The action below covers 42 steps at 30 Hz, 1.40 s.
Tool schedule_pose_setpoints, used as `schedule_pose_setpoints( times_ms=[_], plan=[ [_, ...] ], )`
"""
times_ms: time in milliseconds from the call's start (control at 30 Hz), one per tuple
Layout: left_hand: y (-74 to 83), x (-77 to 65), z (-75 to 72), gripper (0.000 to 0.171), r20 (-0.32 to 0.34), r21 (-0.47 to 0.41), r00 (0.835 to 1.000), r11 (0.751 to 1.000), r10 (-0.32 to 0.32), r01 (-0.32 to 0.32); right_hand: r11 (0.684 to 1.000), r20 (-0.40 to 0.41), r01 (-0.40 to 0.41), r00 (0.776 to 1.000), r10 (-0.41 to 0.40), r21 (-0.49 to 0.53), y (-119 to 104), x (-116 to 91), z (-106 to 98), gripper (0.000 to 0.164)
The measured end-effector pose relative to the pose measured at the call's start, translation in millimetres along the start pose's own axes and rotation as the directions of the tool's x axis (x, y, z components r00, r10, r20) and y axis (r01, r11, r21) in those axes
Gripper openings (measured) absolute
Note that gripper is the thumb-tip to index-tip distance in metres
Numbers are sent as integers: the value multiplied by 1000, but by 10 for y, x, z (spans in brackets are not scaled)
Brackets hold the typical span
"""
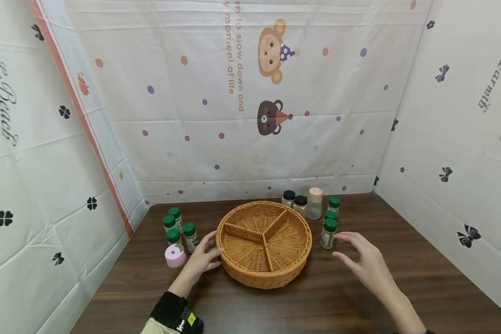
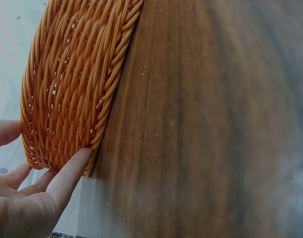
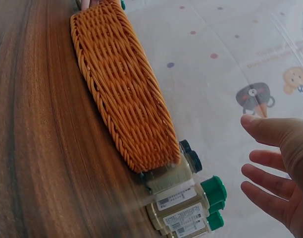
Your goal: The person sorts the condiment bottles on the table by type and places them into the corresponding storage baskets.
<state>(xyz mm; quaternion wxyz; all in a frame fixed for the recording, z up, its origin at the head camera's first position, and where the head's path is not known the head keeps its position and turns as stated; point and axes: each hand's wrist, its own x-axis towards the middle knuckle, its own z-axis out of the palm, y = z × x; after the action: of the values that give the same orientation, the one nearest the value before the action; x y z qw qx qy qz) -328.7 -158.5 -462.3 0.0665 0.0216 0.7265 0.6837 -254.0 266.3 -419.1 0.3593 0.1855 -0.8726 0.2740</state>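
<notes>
A round wicker basket [image 1: 264, 279], split into three compartments by dividers, rests on the dark wood table. My left hand [image 1: 201, 259] holds its left side; in the left wrist view the thumb and fingers span the woven wall [image 2: 75, 84] from rim to base. At the basket's right, my right hand [image 1: 365, 262] is spread beside the nearest green-lidded spice jar [image 1: 327, 235]. Its fingertips come close to that jar, and whether they touch cannot be told. In the right wrist view, the right hand [image 3: 285, 168] has nothing between its fingers.
Two more green-lidded jars [image 1: 334, 204] line up behind the nearest one. Black-lidded jars [image 1: 300, 205] and a peach-capped bottle [image 1: 314, 206] stand behind the basket's right edge. Several green-lidded jars [image 1: 190, 239] and a pink-lidded one [image 1: 175, 257] stand left. Patterned cloth [image 1: 250, 153] encloses the table.
</notes>
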Motion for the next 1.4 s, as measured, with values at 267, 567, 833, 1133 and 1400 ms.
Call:
schedule_pose_setpoints(
  times_ms=[267, 567, 833, 1133, 1400],
  plan=[
    [15, -8, 0, 62, 11, 6, 1000, 1000, 3, -3, 1000, -23, 14, 1000, -13, 28, 32, -27, 4, 48],
    [16, 24, 2, 62, 21, 8, 1000, 1000, -2, 2, 998, -13, -6, 1000, 7, 55, 61, -49, -29, 48],
    [55, -9, -23, 64, 21, 35, 1000, 999, 0, -1, 998, -21, 6, 1000, -4, 55, 74, -36, -33, 48],
    [91, -13, -27, 64, 27, 50, 1000, 999, -2, 1, 1000, -17, 8, 1000, -8, 15, 65, -8, -69, 48],
    [98, 7, -15, 64, 24, 82, 1000, 997, -6, 4, 999, -14, 22, 1000, -23, -38, 83, 35, -152, 47]
  ],
)
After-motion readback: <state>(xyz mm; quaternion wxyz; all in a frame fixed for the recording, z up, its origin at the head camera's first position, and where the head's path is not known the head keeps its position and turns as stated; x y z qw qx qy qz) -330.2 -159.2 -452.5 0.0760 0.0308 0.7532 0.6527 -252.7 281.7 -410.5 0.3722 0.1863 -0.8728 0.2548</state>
